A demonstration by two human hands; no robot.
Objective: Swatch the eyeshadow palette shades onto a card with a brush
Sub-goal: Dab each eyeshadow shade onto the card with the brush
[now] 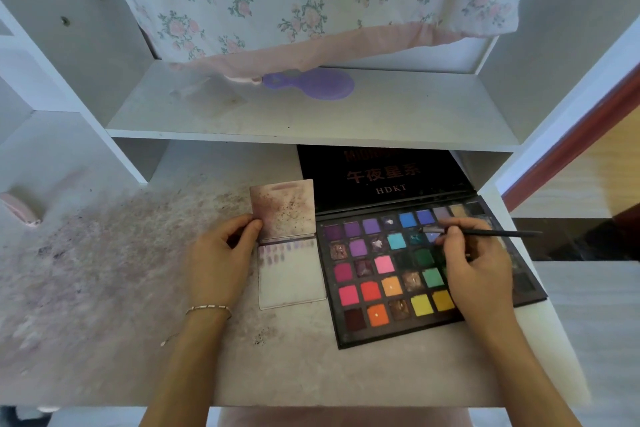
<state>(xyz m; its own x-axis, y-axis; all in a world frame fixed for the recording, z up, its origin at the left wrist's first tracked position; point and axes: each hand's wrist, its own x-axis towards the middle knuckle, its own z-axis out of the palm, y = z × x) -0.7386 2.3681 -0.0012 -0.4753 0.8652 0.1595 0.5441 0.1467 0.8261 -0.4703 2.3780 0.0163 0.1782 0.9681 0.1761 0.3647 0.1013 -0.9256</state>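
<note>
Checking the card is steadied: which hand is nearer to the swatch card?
Left. The left hand pinches the swatch card at its left edge; the right hand is over the palette, holding the brush.

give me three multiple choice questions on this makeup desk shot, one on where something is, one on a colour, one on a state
1. Where does the card lie?
A. on the upper shelf
B. on the desk, just left of the palette
C. on the palette's pans

2. What colour is the round hand mirror on the shelf?
A. purple
B. green
C. red

3. What is the right hand doing?
A. resting flat and empty
B. closing the lid
C. holding the brush over the palette

Answers:
1. B: the card sits on the desk against the left edge of the palette, with the left hand at its folded-up flap.
2. A: the mirror is plainly lilac-purple.
3. C: its fingers pinch the brush, whose tip lies by the blue pans in the upper rows.
</note>
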